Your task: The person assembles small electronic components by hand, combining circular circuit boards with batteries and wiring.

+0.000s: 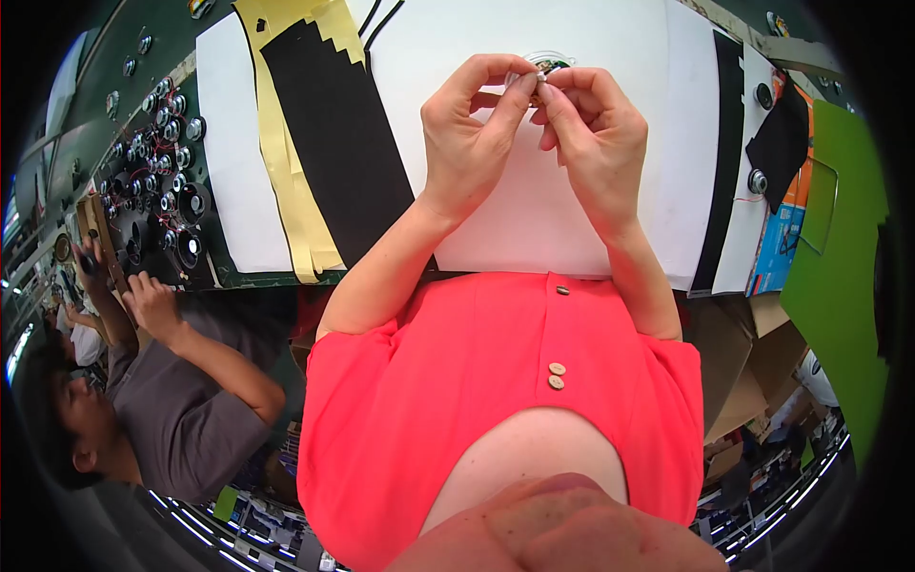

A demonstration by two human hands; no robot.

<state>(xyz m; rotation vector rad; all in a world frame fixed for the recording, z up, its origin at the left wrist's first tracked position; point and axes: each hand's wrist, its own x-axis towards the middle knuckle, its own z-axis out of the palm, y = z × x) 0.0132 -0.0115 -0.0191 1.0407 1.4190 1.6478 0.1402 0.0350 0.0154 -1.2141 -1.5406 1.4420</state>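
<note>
My left hand (474,133) and my right hand (599,132) meet over the white work surface (519,210), near its far side. Thumbs and forefingers of both are pinched together around a small white piece (541,78), mostly covered by the fingertips; its exact kind is too small to tell. Just beyond the fingertips shows a small round part with thin clear or white wires and a dark green patch (550,65), partly hidden by my fingers. Whether it is joined to the white piece cannot be made out.
Left of my arms lie a black strip sheet (329,143) and yellow paper (286,172). Many small round speakers (164,133) with red wires crowd the far left, where a co-worker's hand (152,307) is busy. Two more speakers, a black cloth (777,143) and a green panel (839,191) are at right.
</note>
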